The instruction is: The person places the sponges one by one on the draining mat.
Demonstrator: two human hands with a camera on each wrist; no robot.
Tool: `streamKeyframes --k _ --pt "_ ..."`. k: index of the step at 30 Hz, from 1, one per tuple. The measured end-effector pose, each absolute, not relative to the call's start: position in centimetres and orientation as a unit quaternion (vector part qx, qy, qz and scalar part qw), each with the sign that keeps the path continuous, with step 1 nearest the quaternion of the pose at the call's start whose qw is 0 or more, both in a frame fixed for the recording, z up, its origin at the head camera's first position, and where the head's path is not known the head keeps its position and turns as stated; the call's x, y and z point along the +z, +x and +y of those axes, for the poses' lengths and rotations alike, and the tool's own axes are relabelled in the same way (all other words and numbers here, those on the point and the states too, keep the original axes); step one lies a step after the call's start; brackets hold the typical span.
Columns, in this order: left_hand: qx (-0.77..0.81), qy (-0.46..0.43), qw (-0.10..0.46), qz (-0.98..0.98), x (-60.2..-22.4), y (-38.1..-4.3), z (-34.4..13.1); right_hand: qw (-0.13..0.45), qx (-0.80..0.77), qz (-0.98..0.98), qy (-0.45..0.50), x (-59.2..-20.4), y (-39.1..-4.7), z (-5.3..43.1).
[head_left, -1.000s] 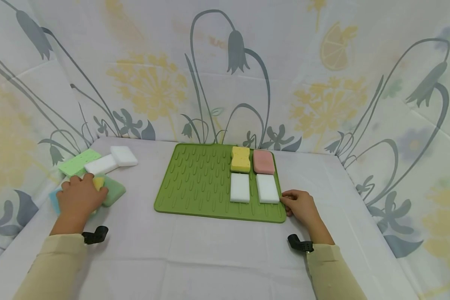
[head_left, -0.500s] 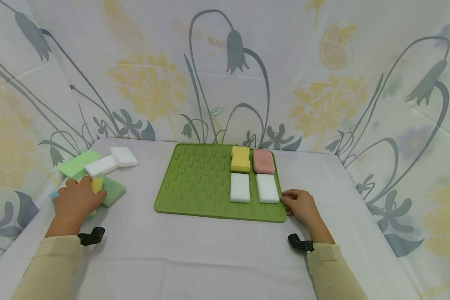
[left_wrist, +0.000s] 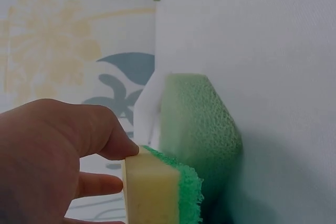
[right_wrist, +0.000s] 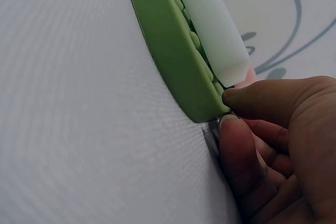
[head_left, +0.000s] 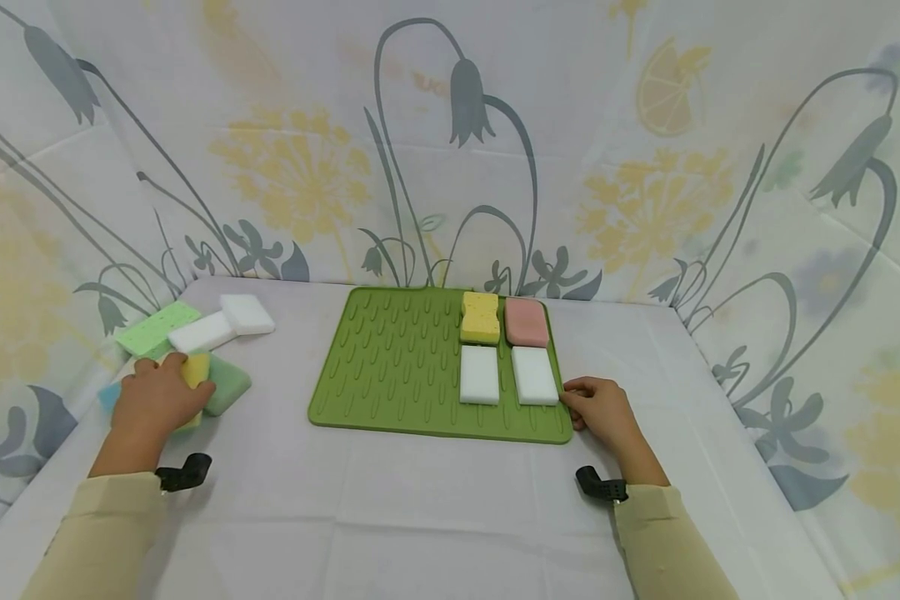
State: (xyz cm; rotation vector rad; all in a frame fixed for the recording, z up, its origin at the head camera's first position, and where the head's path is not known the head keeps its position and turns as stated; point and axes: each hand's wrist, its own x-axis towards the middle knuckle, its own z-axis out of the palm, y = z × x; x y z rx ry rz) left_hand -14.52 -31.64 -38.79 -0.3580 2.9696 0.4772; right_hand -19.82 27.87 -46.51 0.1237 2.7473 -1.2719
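At the left pile, my left hand (head_left: 153,400) grips a yellow sponge with a green scouring layer (left_wrist: 152,192); in the left wrist view, thumb and fingers lie against its yellow part. A soft green sponge (head_left: 228,386) sits right beside it, and a blue piece (head_left: 108,395) peeks out left of the hand. Over on the right, my right hand (head_left: 600,410) pinches the right edge of a green ridged mat (head_left: 390,367). On that mat lie a yellow sponge (head_left: 481,318), a pink sponge (head_left: 527,322) and two white sponges, one left (head_left: 479,375) and one right (head_left: 536,376).
Behind the left hand lie a light green sponge (head_left: 157,327) and two white sponges, one nearer (head_left: 202,332) and one farther (head_left: 247,314), touching. A white cloth (head_left: 420,517) covers the table. A flower-patterned curtain (head_left: 292,100) borders its back and sides.
My left hand has shifted slightly, baring more of the yellow sponge in its grip. The right hand stays at the mat's edge, and the sponges on the mat have not moved.
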Motion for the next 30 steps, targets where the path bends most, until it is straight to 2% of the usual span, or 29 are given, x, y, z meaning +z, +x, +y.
streamKeyframes --k 13,30 --pt "0.166 -0.098 0.029 0.981 -38.9 -15.6 -30.0 0.054 -0.419 0.906 0.041 -46.5 -19.8 27.9" --pt "0.172 -0.074 0.025 0.982 -38.8 -17.4 -27.2 0.059 -0.426 0.902 0.045 -46.5 -19.8 27.9"
